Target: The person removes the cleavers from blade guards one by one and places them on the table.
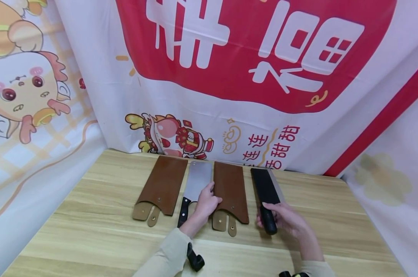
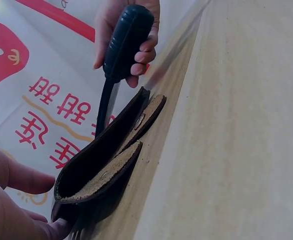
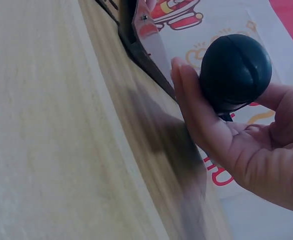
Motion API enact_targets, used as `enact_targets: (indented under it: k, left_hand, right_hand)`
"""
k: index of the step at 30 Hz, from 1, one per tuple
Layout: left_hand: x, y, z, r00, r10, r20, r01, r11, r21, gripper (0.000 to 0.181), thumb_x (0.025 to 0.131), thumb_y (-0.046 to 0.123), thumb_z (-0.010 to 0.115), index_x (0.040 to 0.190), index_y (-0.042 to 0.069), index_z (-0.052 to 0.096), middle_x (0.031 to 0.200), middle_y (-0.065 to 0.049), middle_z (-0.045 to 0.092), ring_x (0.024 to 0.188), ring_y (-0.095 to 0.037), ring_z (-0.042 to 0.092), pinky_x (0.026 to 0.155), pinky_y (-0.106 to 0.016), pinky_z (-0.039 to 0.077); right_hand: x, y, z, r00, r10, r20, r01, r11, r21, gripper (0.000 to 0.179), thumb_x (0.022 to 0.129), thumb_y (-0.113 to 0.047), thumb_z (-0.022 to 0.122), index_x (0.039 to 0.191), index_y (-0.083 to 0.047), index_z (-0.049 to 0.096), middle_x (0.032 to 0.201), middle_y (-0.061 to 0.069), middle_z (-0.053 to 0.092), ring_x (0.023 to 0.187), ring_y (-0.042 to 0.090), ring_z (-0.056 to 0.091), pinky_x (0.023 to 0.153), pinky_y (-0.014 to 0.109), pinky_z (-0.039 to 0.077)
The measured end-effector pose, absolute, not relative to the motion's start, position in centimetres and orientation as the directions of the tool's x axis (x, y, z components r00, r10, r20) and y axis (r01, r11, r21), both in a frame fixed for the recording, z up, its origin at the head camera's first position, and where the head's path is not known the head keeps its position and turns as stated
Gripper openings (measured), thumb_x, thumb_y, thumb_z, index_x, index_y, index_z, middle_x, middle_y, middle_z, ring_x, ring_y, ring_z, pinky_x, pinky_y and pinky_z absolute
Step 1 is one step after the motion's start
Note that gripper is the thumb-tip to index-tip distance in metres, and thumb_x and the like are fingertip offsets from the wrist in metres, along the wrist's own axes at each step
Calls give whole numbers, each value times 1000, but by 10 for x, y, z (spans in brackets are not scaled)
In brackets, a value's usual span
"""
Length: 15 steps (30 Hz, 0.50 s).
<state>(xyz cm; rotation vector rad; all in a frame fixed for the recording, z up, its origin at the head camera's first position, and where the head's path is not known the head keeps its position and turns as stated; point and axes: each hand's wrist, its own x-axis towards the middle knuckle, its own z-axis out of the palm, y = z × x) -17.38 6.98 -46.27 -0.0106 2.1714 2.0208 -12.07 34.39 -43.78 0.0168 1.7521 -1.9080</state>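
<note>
My right hand [image 1: 286,218] holds the black handle [image 3: 236,70] of a broad-bladed knife [image 1: 265,186], thumb across the top and fingers beneath. Its blade is black with a silver edge and points toward the back of the table. Just left of it lies a brown leather knife sheath [image 1: 229,184] with its open end and two snap straps facing me. At the sheath's left edge, my left hand [image 1: 206,202] has its thumb over the upper side and fingers [image 2: 61,227] under the rim, gripping it. Beside that hand lies a steel cleaver [image 1: 198,179] with a riveted black handle, partly covered by the hand.
A second brown leather sheath [image 1: 164,184] lies left of the cleaver, straps toward me. Everything rests on a light wooden table [image 1: 91,227]. Printed white and red cloth [image 1: 229,88] hangs along the back edge and both sides.
</note>
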Motion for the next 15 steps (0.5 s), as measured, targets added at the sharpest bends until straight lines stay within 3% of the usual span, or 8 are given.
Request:
enact_targets:
  k: [15]
  left_hand:
    - [-172,72,-467,-990,104,-91,-72,173,982,78,80,-17,57,154,-12,33,158,-35,33,144,-50,37,119,-55,31]
  right_hand:
    - [-122,333,-445,-861,-338,-380,381,68,-922,47,111,-26,46,110,18,63,96,20,74,90,27,74,86,42,61]
